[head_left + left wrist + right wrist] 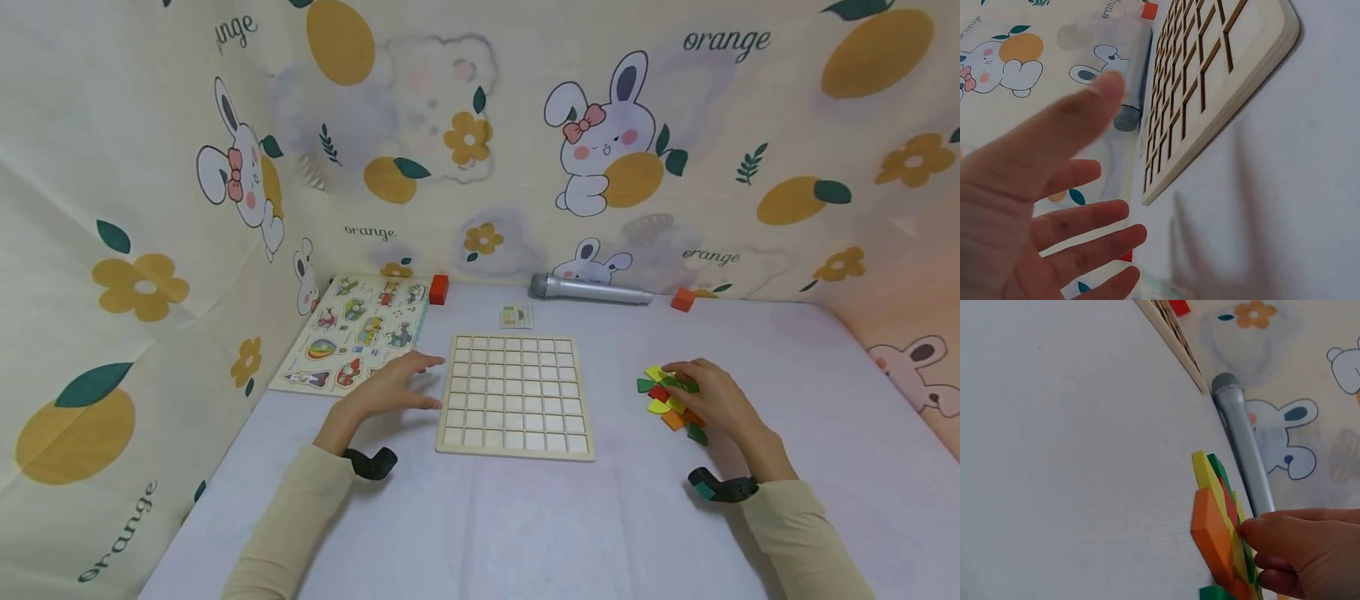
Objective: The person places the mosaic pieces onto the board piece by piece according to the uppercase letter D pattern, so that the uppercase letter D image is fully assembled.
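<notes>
A small pile of coloured pieces (658, 392), red, yellow, green and orange, lies at the fingertips of my right hand (712, 396). That hand's thumb and fingers are drawn close together over the pile; I cannot tell if they pinch 1 of the pieces. Well to its left lies the grid board (514, 398), flat on the white cloth (525, 525). My left hand (390, 385) is just beside that board's near-left side, thumb and fingers spread wide, nothing held.

Beyond and left of my left hand is the picture board (345, 340), with a red block (438, 290) by its far corner. Ahead, between my 2 hands, lie a small card (517, 317) and a silver microphone (592, 289). An orange-red block (682, 299) sits straight beyond my right hand. I wear 1 black band (371, 464) on each wrist.
</notes>
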The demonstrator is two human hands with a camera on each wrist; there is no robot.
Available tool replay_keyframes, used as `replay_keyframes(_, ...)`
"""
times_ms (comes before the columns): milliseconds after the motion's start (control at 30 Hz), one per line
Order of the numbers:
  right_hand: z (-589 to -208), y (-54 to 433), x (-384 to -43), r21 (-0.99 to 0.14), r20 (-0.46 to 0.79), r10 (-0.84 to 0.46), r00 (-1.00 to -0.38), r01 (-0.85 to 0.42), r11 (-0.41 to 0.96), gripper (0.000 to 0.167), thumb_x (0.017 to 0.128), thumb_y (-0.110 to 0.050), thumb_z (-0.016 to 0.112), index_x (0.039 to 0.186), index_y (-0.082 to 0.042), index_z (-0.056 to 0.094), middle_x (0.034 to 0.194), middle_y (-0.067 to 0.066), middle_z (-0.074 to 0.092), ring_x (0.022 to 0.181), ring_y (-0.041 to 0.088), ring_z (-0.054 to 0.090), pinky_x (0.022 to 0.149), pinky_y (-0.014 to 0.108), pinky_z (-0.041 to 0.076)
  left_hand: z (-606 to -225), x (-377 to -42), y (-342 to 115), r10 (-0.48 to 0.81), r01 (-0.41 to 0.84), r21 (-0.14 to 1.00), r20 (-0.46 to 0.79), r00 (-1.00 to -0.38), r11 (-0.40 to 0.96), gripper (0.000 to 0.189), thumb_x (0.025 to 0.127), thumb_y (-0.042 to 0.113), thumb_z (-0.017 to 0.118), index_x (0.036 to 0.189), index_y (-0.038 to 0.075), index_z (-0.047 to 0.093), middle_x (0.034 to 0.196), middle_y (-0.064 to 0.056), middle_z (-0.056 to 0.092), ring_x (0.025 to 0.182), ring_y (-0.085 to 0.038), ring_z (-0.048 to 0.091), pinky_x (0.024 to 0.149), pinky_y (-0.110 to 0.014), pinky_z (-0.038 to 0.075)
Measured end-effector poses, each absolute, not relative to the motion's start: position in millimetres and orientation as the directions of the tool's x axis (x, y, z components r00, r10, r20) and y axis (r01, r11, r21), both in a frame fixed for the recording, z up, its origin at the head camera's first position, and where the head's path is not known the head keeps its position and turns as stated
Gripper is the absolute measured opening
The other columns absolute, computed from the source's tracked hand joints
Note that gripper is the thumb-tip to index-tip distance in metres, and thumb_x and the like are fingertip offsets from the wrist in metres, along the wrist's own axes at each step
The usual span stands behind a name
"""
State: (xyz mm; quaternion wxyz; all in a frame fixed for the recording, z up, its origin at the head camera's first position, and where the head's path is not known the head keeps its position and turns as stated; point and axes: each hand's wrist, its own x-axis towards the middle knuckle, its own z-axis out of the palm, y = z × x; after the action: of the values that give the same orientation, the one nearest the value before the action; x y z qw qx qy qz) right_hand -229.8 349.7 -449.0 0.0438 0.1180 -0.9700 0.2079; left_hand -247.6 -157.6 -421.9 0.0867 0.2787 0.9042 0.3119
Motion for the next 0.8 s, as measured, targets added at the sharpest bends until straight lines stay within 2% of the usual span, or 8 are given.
replay_keyframes(200,-450.5,348.5,-230.0,-0.377,0.159,-0.202,-0.966,-0.249,0.892,0.033,0.085,-0.019,0.068,0.112,-0.001,0.064,0.099,0.018,0.057,0.090,0.032,0.051,0.079,0.053,0.048,-432.4,-250.4,-154.5,0.583,0.493,0.586,0.044,-0.812,0.643,0.070,0.073,0.025,0.080,0.132,0.002,0.050,0.129,-0.016,0.052,0.120,-0.032,0.047,0.102,-0.047,0.039)
replay_keyframes(400,-452.2,347.9,-230.0,-0.386,0.164,-0.199,-0.966,-0.248,0.889,0.032,0.086,-0.019,0.068,0.111,0.000,0.064,0.100,0.019,0.057,0.090,0.032,0.051,0.081,0.054,0.047,-437.8,-255.1,-151.4,0.594,0.512,0.536,0.023,-0.804,0.671,0.073,0.072,0.028,0.080,0.133,0.004,0.050,0.131,-0.014,0.051,0.124,-0.030,0.044,0.107,-0.045,0.034)
replay_keyframes(800,-453.3,349.5,-232.1,-0.380,0.133,-0.200,-0.971,-0.236,0.894,0.032,0.086,-0.016,0.066,0.114,-0.001,0.063,0.104,0.021,0.056,0.095,0.035,0.049,0.084,0.056,0.045,-440.1,-258.0,-146.0,0.559,0.442,0.538,-0.065,-0.827,0.717,0.083,0.068,0.031,0.083,0.137,0.006,0.045,0.139,-0.016,0.042,0.130,-0.033,0.035,0.109,-0.049,0.028)
